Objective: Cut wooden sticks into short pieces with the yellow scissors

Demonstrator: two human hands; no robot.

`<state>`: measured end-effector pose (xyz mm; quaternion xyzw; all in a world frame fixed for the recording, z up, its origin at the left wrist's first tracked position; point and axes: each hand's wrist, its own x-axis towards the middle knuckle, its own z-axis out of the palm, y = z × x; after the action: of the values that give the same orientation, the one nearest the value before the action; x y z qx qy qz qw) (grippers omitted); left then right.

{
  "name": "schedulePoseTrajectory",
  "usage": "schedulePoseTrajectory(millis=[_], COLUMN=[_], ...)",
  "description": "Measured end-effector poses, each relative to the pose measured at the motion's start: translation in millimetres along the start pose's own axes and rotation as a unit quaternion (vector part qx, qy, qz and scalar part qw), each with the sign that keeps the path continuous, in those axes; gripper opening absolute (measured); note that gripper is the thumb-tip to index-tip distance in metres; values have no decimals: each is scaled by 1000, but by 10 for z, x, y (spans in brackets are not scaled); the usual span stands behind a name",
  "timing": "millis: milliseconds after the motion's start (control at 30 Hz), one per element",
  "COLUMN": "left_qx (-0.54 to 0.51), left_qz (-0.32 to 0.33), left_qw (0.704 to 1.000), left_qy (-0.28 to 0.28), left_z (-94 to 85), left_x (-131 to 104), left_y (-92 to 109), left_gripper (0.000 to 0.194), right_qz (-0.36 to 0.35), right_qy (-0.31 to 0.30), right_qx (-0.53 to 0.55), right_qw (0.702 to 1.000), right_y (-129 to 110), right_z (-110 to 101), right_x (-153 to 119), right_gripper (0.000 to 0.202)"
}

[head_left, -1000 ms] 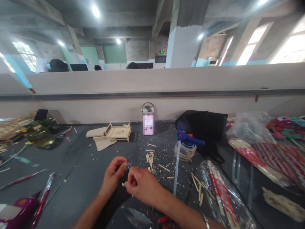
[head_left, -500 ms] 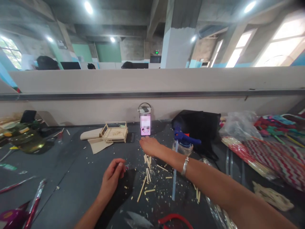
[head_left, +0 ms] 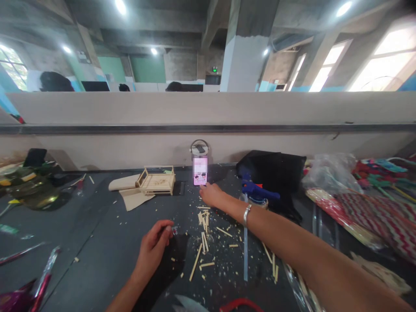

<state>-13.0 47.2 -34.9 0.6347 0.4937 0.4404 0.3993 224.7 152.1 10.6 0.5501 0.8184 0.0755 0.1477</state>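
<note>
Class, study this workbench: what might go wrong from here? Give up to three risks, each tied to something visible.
1. The right hand is at the foot of the upright phone; a clumsy tap might tip it.
2. The right forearm crosses in front of the translucent stick by the blue glue gun, and might snag it.
3. A metal blade lies nearby; a hand drawn back might brush it.

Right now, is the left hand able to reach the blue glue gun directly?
Probably not directly: the right forearm crosses between the left hand and the blue glue gun, with the right hand by the phone.
</note>
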Motion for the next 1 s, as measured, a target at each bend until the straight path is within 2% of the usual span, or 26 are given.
schedulePoseTrajectory(millis=[167,500,1000], left_qx=[22,50,41], left_qz=[-5,5,1], left_qw=[1000,999,999], left_qy=[-11,-10,-16], left_z=[-7,-19,-21], left_x=[7,3,12], left_y=[16,53,7], left_gripper=[27,27,28], right_qz=[-10,-5,8], right_qy=[-18,-15,-9], right_qx=[2,2,1], right_qw=[1000,1000,1000], right_y=[6,9,17], right_z=[31,12,62], right_x=[13,40,72], right_gripper=[30,30,30])
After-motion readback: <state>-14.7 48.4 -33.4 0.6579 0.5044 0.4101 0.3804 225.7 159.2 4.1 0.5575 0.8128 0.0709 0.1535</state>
